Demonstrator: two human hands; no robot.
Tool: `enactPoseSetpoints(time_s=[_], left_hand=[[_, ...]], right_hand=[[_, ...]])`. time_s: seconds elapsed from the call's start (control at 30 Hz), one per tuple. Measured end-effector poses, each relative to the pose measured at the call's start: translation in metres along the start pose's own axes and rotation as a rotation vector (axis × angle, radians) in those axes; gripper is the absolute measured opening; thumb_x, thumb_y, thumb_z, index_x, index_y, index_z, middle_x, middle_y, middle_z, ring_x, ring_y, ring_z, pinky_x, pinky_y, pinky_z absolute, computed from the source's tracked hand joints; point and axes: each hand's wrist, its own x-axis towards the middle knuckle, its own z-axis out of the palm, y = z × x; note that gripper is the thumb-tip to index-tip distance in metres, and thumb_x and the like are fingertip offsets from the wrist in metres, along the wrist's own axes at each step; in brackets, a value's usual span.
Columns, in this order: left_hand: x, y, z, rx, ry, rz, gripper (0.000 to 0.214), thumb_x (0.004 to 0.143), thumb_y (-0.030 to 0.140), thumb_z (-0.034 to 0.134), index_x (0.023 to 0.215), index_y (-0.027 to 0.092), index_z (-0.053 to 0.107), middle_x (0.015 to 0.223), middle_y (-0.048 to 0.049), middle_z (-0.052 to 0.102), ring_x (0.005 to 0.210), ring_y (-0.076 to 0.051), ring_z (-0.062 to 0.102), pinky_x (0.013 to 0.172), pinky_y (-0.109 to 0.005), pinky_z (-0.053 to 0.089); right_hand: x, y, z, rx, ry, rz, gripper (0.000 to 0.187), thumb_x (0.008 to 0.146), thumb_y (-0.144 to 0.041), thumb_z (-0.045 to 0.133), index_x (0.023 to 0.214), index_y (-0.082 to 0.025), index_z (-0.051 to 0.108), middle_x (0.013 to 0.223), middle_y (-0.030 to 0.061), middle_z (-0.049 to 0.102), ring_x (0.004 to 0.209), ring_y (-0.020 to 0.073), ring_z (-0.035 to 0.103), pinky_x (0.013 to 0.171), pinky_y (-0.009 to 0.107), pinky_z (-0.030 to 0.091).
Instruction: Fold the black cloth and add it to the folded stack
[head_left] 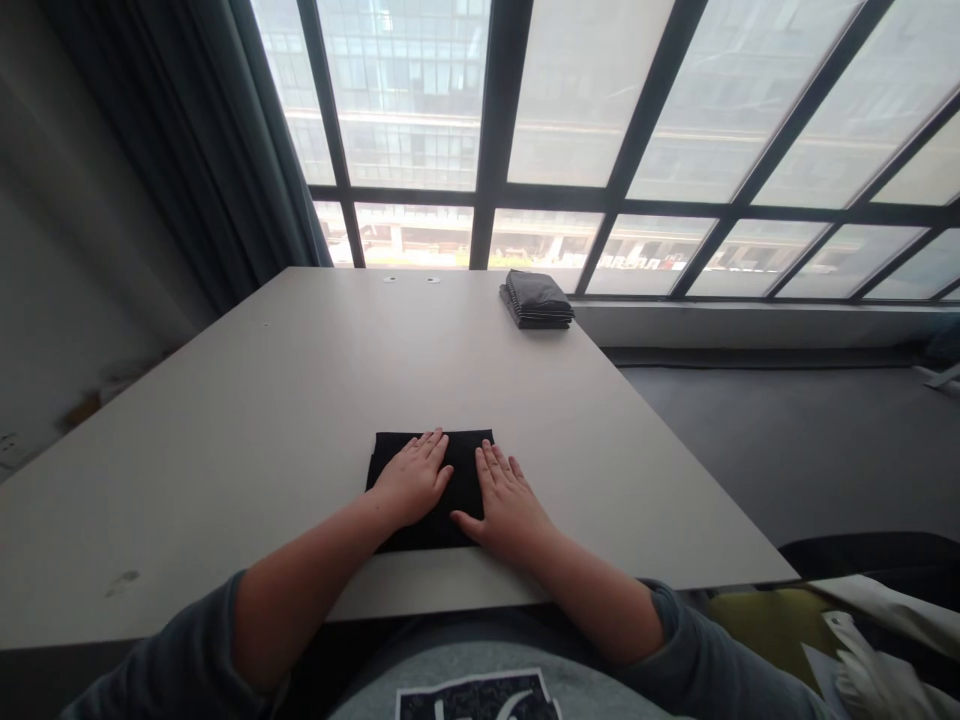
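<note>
A black folded cloth (439,520) lies flat near the front edge of the white table. My left hand (412,478) rests flat on its left and middle part, palm down with the thumb out to the side. On the cloth's right edge lies my right hand (506,500), fingers stretched out and thumb pointing left. Both hands are open and neither grips the fabric. Parts of the cloth are hidden beneath them.
A stack of grey folded cloths (536,298) sits at the table's far right corner. The white table (300,400) reaches to large windows. A dark curtain (202,130) hangs at the left. Pale fabric (874,660) lies at the lower right, beyond the table edge.
</note>
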Motion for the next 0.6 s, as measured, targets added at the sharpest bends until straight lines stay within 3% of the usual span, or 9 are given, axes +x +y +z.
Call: enactPoseSetpoints(time_s=[0.3, 0.5, 0.6], left_hand=[[-0.026, -0.042, -0.006, -0.070, 0.016, -0.158, 0.062, 0.107, 0.040, 0.035, 0.158, 0.008, 0.050, 0.168, -0.0163, 0.040, 0.159, -0.032, 0.034, 0.131, -0.050, 0.028], [-0.022, -0.070, -0.008, -0.245, -0.007, -0.285, 0.060, 0.105, 0.036, 0.033, 0.159, 0.015, 0.048, 0.169, -0.0113, 0.040, 0.161, -0.031, 0.029, 0.133, -0.056, 0.020], [-0.019, -0.074, -0.012, -0.279, -0.016, -0.328, 0.062, 0.105, 0.034, 0.033, 0.160, 0.012, 0.046, 0.169, -0.0114, 0.041, 0.161, -0.029, 0.030, 0.134, -0.053, 0.017]], right_hand=[[-0.001, -0.002, -0.007, -0.029, -0.057, 0.032, 0.106, 0.095, -0.066, 0.057, 0.170, -0.001, 0.021, 0.174, 0.0205, 0.006, 0.165, 0.0350, 0.010, 0.135, 0.054, 0.011], [0.000, 0.002, -0.002, -0.040, -0.037, 0.017, 0.104, 0.096, -0.066, 0.054, 0.170, -0.002, 0.020, 0.175, 0.0203, 0.008, 0.165, 0.0339, 0.012, 0.135, 0.055, 0.011], [0.000, 0.003, -0.001, -0.045, -0.037, 0.022, 0.103, 0.097, -0.067, 0.052, 0.170, -0.002, 0.019, 0.175, 0.0196, 0.009, 0.165, 0.0325, 0.011, 0.135, 0.054, 0.010]])
